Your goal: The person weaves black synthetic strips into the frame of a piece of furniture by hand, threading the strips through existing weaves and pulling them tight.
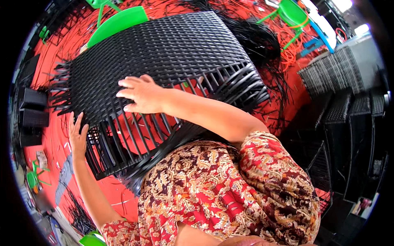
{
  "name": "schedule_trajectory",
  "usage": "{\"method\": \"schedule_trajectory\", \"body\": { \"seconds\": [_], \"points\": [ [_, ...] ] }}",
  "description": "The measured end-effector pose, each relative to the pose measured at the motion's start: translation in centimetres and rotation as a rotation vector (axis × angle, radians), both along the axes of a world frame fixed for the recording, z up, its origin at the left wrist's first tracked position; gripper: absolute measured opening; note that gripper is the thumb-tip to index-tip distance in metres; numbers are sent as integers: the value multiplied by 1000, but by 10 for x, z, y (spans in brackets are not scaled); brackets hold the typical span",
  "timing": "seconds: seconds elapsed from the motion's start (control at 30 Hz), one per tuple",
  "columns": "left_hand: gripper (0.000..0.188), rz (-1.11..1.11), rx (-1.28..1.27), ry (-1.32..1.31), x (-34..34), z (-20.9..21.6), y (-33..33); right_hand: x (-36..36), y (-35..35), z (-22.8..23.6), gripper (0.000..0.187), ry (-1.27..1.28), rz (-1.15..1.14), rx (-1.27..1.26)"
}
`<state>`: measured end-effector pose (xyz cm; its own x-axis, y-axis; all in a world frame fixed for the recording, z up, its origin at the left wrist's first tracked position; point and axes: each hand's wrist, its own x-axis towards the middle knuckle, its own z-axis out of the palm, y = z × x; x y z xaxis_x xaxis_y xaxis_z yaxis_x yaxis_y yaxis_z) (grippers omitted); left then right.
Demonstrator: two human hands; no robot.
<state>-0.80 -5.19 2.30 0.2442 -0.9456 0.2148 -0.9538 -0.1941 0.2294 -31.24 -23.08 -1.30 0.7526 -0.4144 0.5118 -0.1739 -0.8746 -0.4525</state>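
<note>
A large black woven rattan panel on a metal frame fills the middle of the view, tilted, with its lower part showing bare upright strips over red floor. My right hand lies flat on the weave near its unfinished edge, fingers spread to the left. My left hand presses, fingers up, against the panel's left lower edge. Loose black strands stick out at the panel's right side. My patterned red and brown sleeve covers the lower middle.
A green plastic chair stands behind the panel, another green chair at the upper right. Stacked black woven frames fill the right side. Black strand bundles and orange cord litter the red floor. Dark boxes sit at left.
</note>
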Motion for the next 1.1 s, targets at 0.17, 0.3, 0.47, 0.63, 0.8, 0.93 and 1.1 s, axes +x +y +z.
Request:
{"method": "schedule_trajectory", "body": {
  "seconds": [0.17, 0.3, 0.47, 0.63, 0.8, 0.93, 1.1],
  "points": [
    [37, -14, -108, -134, -11, 8, 4, -164, -48, 25, 24, 10, -376, -46],
    [25, -170, -247, 162, -80, 32, -43, -296, -82, -21, 16, -32, -861, 156],
    [19, -457, -24, 528, -238, 37, -125, -357, -77, -61, 17, -284, -917, 533],
    [28, -650, 127, 668, -331, -6, -191, -320, -66, -64, 22, -110, -822, 415],
    [39, -668, 403, 475, -392, -20, -231, -287, -41, -42, 39, 240, -901, 196],
    [35, -587, 303, 319, -401, -42, -233, -276, -29, -13, 38, 415, -845, 229],
    [21, -487, 462, 968, -381, -41, -230, -281, -14, -22, 38, 321, -803, 141]
  ]
}}
